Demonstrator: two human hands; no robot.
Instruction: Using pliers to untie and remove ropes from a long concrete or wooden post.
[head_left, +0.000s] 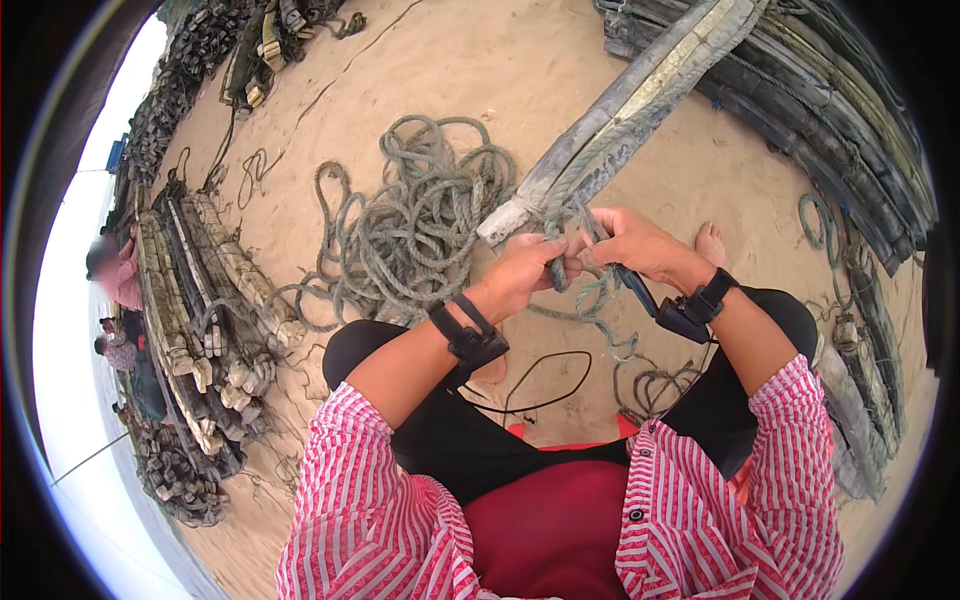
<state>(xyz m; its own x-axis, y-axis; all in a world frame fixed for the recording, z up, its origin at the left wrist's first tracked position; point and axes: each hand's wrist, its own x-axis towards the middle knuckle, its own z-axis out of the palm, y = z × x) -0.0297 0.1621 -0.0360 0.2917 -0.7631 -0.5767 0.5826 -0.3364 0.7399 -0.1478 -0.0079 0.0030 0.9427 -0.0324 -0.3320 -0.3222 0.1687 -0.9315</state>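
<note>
My left hand point(528, 268) is closed on a thick grey-green rope point(557, 272) near the close end of a long weathered pole point(622, 105). That rope wraps around the pole's end and runs up along its side. My right hand point(640, 246), just beside the left, has its fingers closed around a slim dark grey tool point(634, 286). One end of the tool sticks up past the fingers next to the rope; its exact kind is unclear. Frayed greenish strands point(600, 310) hang below both hands. A large tangled rope pile point(420, 215) lies on the sand left of the pole.
Stacked dark poles point(800, 95) stand at the far right, with more poles point(860, 340) nearer. Bundled poles point(190, 290) lie at left, with people point(122, 275) beyond them. A thin black cord loop point(545, 385) and loose rope point(655, 385) lie between my legs.
</note>
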